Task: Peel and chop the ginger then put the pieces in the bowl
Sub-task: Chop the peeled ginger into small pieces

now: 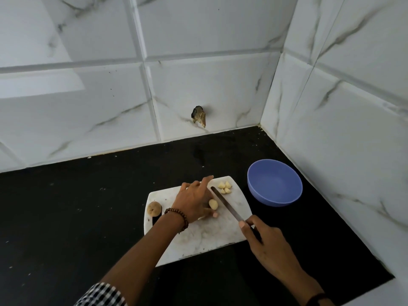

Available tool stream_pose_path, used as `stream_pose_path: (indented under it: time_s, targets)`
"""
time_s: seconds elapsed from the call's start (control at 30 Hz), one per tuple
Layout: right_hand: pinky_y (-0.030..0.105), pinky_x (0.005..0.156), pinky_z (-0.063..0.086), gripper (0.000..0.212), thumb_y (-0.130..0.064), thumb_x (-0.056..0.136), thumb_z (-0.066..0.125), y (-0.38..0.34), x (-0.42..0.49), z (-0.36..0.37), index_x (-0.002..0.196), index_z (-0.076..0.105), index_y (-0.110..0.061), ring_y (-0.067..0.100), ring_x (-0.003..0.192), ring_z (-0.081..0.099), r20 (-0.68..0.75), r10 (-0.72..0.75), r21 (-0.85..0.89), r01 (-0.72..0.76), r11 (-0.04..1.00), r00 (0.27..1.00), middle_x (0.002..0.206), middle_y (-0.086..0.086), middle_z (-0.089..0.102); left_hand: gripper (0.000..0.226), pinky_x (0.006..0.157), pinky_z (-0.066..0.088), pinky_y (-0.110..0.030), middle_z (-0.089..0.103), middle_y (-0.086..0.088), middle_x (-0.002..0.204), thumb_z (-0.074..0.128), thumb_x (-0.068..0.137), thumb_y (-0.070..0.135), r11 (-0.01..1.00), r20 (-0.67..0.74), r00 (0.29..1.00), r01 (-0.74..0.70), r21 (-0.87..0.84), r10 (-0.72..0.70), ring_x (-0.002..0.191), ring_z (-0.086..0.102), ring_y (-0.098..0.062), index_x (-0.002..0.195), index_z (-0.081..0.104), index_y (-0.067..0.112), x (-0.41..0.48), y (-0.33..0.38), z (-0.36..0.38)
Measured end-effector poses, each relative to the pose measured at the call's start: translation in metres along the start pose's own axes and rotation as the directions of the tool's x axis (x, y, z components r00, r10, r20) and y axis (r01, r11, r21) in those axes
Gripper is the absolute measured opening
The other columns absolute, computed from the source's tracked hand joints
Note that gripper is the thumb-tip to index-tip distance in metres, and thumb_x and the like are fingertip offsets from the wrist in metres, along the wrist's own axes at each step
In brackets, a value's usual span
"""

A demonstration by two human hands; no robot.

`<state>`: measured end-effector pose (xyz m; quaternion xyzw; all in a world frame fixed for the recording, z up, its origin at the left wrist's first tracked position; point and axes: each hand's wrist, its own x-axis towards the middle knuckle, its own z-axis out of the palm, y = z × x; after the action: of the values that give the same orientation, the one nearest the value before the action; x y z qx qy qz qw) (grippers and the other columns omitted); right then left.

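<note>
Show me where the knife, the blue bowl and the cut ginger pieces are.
knife (227, 204), head view, middle of the blade.
blue bowl (276, 198), head view, front outer wall.
cut ginger pieces (225, 187), head view, centre of the pile.

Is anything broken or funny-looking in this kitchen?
Yes. The wall tile behind the black counter has a jagged dark hole with brownish ragged edges, just above the counter. It looks broken. Otherwise ordinary: left hand holds ginger on the board, right hand holds the knife.

Head-worn wide view, angled down, close over corner counter (88, 206)
</note>
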<state>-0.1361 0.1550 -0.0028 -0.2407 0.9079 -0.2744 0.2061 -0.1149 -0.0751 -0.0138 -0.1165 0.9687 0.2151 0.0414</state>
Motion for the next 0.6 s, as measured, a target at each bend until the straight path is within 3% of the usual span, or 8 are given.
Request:
stream_pose_path:
  time_s: [0.23, 0.4, 0.6]
  targets:
    - [0.023, 0.061, 0.056, 0.025, -0.052, 0.098, 0.04, 0.004, -0.005, 0.002, 0.091, 0.054, -0.033, 0.007, 0.063, 0.066, -0.019, 0.056, 0.089, -0.054, 0.995, 0.998, 0.074, 0.002, 0.066, 0.085, 0.113, 0.021, -0.033, 0.055, 0.016, 0.13, 0.071, 0.081, 0.027, 0.994, -0.034, 0.997, -0.073, -0.08, 0.071, 0.13, 0.041, -0.008, 0.146, 0.017, 0.034, -0.004, -0.002, 0.001]
    - [0.028, 0.071, 0.057, 0.03, -0.055, 0.098, 0.039, -0.003, -0.007, 0.006, 0.09, 0.055, -0.032, 0.007, 0.067, 0.066, -0.015, 0.081, 0.173, -0.077, 0.982, 0.997, 0.074, 0.002, 0.067, 0.067, 0.108, 0.027, -0.03, 0.063, 0.012, 0.115, 0.065, 0.084, 0.043, 0.999, -0.064, 0.997, -0.052, 0.01, 0.053, 0.116, 0.051, -0.011, 0.139, 0.028, 0.034, -0.006, 0.002, 0.005]
    - [0.029, 0.074, 0.054, 0.032, -0.058, 0.097, 0.037, -0.007, -0.002, 0.014, 0.091, 0.056, -0.032, 0.009, 0.077, 0.065, 0.024, 0.103, 0.257, -0.105, 0.961, 0.994, 0.077, 0.0, 0.066, 0.086, 0.108, 0.029, -0.028, 0.063, 0.013, 0.11, 0.072, 0.072, 0.053, 0.991, -0.146, 0.989, 0.002, -0.133, -0.022, 0.106, 0.055, -0.007, 0.138, 0.021, 0.033, -0.012, 0.001, 0.02]
